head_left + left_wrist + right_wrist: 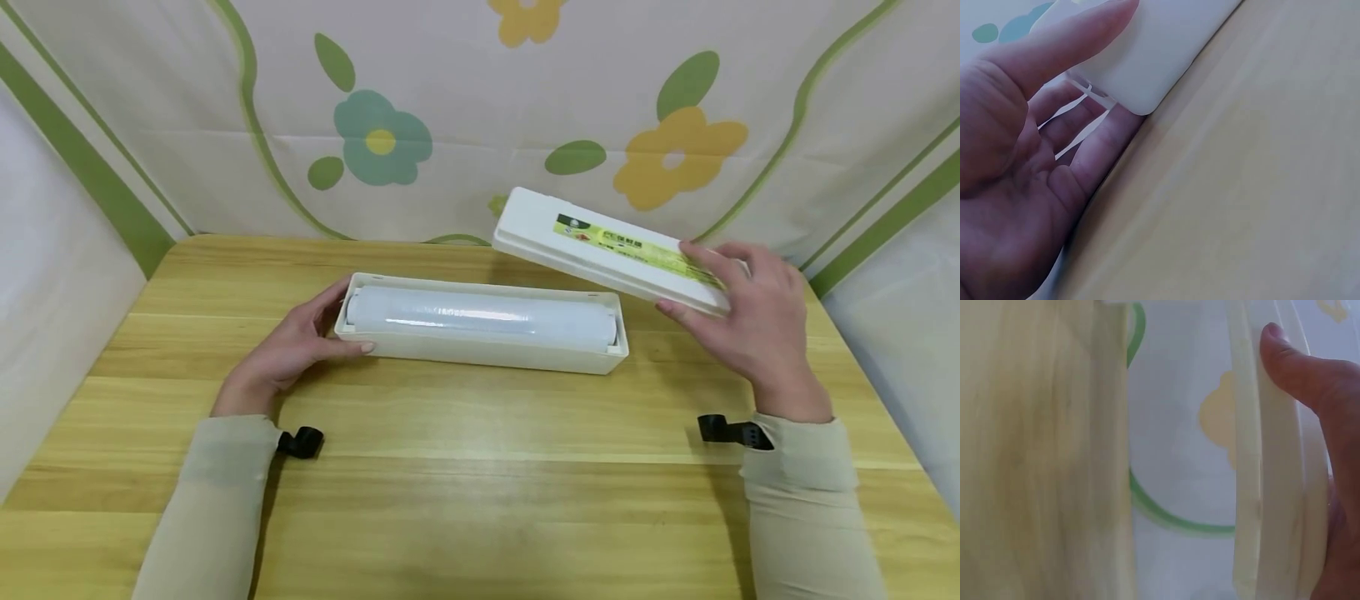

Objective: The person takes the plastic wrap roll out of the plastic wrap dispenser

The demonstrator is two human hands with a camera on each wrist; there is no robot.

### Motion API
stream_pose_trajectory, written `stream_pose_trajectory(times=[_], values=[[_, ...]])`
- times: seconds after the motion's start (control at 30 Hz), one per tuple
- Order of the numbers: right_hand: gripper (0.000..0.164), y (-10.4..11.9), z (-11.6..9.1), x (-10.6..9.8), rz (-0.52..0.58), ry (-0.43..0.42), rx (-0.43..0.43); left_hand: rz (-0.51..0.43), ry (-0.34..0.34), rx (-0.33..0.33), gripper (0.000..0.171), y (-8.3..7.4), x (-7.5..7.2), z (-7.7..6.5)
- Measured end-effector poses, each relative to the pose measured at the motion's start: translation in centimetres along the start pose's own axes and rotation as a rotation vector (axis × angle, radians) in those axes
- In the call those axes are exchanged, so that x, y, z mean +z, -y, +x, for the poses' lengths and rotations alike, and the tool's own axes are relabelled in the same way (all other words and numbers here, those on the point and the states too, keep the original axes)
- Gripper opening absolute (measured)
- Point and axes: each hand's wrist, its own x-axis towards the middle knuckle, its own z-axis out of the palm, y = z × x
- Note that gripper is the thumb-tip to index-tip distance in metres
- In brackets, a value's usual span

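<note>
Open box (487, 352), left hand (303, 337) gripping its left end, right hand (761, 321) pinching raised lid (607, 250)

Cream box (487, 352) at the left fingers (1097, 145), glossy white roll (480, 315) inside; white lid (588, 252) in the right fingers (708, 260), label (633, 250) blazing green and yellow; wood-grained, yellow-brown desk (487, 475) beneath; beyond them, teal and orange flowers (652, 158) on a whitish backdrop (465, 83)!
</note>
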Motion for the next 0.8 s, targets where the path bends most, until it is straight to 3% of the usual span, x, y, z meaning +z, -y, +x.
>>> stream_pose_trajectory(times=[0.43, 0.8], values=[[0.072, -3.1, -1.1, 1.8, -0.002, 0.180, 0.090, -0.008, 0.010, -0.001, 0.098, 0.1, 0.0, 0.1], [0.071, -3.5, -1.1, 2.7, 0.008, 0.334, 0.105, 0.041, -0.027, 0.024, 0.096, -0.1, 0.2, -0.1]])
